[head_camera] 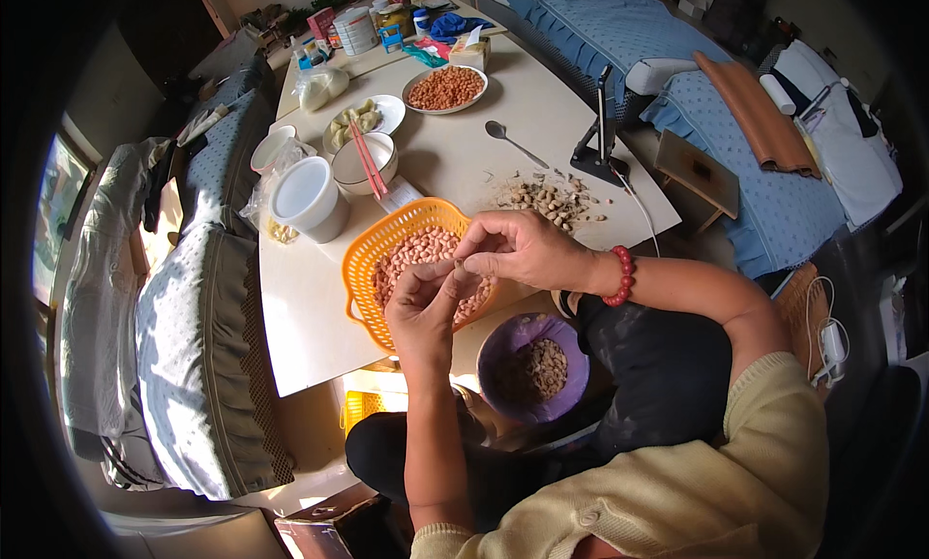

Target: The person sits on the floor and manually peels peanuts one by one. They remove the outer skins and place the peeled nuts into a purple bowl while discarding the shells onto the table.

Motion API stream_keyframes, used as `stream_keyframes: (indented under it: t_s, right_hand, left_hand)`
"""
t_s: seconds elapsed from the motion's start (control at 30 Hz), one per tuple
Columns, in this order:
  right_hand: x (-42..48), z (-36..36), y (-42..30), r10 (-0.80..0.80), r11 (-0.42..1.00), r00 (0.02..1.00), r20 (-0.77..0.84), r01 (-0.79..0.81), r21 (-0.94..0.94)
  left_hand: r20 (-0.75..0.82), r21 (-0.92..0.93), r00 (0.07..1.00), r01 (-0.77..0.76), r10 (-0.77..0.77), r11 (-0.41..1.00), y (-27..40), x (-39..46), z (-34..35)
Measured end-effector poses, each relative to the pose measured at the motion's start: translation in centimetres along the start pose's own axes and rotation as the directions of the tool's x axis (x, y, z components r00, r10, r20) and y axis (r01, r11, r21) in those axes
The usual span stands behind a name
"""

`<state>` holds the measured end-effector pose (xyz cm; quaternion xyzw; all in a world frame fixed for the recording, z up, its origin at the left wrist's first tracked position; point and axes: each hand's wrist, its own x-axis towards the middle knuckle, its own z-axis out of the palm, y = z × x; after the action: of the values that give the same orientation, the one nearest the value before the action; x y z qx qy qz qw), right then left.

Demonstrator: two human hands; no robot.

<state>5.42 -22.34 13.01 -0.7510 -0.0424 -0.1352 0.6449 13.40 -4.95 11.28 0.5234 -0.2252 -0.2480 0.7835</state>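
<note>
My left hand (427, 298) and my right hand (526, 248) meet fingertip to fingertip above an orange plastic basket (357, 274). Pinched between them is a small, mostly hidden peanut (459, 264); I cannot tell whether its shell is whole. Shelled pink peanuts (428, 244) cover the floor of the basket. To the right of it, unshelled peanuts (555, 202) lie loose on the cream table (312, 327). Below the table edge, near my knees, stands a bin with a purple liner (501, 341), holding broken peanut shells (546, 370).
Behind the basket are a lidded white tub (308, 196), a bowl (363, 168) with red chopsticks (369, 160) across it, and a plate of dumplings (388, 112). A plate of reddish nuts (446, 91) sits farther back. A spoon (517, 144) and a phone stand (601, 134) with a cable lie rightward.
</note>
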Motion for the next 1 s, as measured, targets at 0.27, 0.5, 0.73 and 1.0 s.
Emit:
stream_keyframes:
  t_s: [0.27,0.5,0.73,1.0]
  right_hand:
    - [0.6,1.1,-1.1,-0.169,0.915,0.985,-0.031,0.145,-0.377]
    - [1.5,2.7,0.5,-0.244,0.896,0.964,-0.104,0.183,-0.403]
    - [2.1,3.0,1.1,-0.084,0.980,0.991,-0.102,0.064,-0.188]
    - [2.3,2.5,1.7,-0.060,0.998,0.995,-0.078,0.061,0.008]
  left_hand:
    - [0.016,0.048,1.000,-0.022,0.021,0.999,0.4,0.1,-1.0]
    - [-0.098,0.319,0.976,-0.155,0.195,0.935,-0.8,0.0,-0.9]
    - [-0.137,0.111,0.979,-0.139,0.153,0.984,-0.5,0.1,-0.6]
    - [-0.084,-0.016,0.992,-0.091,0.089,0.996,-0.8,0.7,-1.5]
